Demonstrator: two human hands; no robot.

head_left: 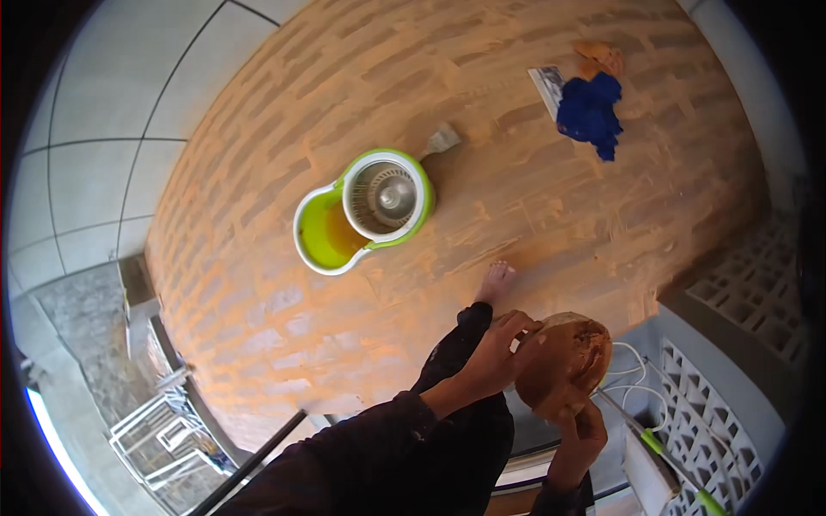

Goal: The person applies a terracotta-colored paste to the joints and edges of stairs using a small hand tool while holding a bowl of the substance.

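Both my hands are closed on a round bowl (551, 370), tilted, with orange-brown material smeared over its inside. My left hand (490, 357) grips the rim at its left side, fingers bent over the edge. Lower down, my right hand (578, 451) pinches the near edge of the bowl between thumb and fingers. On the floor ahead and to the left stands a green mop bucket (303, 232) with a white rim; orange-brown liquid lies in its open part. A metal spin basket (387, 198) fills its other part.
Orange residue streaks the wood-patterned floor (284, 344). Beside the bucket lies a pale flat piece (443, 138). Further right are a blue cloth (591, 114), a white flat board (548, 89) and an orange crumpled piece (600, 58). A green-and-silver pole (652, 441) leans near perforated blocks (710, 430).
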